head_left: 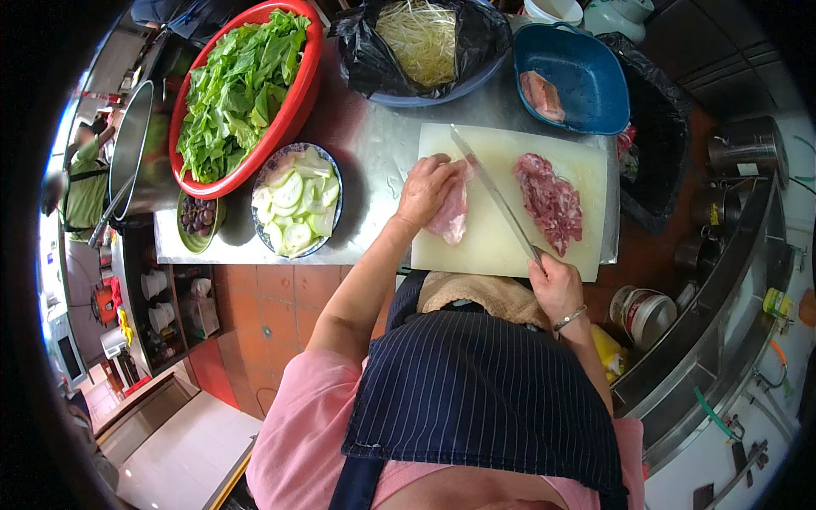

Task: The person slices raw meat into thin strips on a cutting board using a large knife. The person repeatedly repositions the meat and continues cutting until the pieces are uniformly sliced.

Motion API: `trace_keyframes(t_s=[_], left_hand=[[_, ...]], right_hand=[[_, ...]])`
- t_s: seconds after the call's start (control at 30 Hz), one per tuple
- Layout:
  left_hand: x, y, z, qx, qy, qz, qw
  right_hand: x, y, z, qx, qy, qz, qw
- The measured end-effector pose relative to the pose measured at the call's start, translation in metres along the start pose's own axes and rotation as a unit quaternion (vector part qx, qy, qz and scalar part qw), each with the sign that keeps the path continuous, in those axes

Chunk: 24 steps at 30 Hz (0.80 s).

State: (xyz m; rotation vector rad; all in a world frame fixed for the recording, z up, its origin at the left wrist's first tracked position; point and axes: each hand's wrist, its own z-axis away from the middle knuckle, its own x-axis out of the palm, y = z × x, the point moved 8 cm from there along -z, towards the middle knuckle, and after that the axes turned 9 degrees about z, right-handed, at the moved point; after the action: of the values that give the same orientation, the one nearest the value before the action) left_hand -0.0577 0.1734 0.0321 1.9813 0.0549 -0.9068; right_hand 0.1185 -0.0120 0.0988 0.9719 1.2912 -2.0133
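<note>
My left hand [428,191] lies with bent fingers on top of a piece of raw meat [452,213] on the pale cutting board [472,258]. My right hand [556,287] grips the handle of a large knife [500,194]. Its long blade slants up and to the left, and its far end is just right of the meat under my left hand. To the right of the blade, on the same board, sits a pile of sliced raw meat [551,201]. Part of the held piece is hidden by my left hand.
On the metal table [376,146] stand a red basin of leafy greens [312,83], a plate of sliced pale green vegetable [255,223], a bowl of grapes [220,220], a bag-lined basin of sprouts [488,57] and a blue basin with meat [599,83]. A black-lined bin [656,185] stands right.
</note>
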Motion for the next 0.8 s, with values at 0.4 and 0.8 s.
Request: trace_keyframes(t_s=[0.4, 0.8], left_hand=[[0.022, -0.029, -0.026, -0.150, -0.199, 0.026, 0.968], [-0.013, -0.008, 0.017, 0.058, -0.005, 0.016, 0.998]], right_hand=[[0.011, -0.009, 0.005, 0.051, 0.017, -0.004, 0.999], [0.022, -0.030, 0.009, -0.026, 0.008, 0.049, 0.998]])
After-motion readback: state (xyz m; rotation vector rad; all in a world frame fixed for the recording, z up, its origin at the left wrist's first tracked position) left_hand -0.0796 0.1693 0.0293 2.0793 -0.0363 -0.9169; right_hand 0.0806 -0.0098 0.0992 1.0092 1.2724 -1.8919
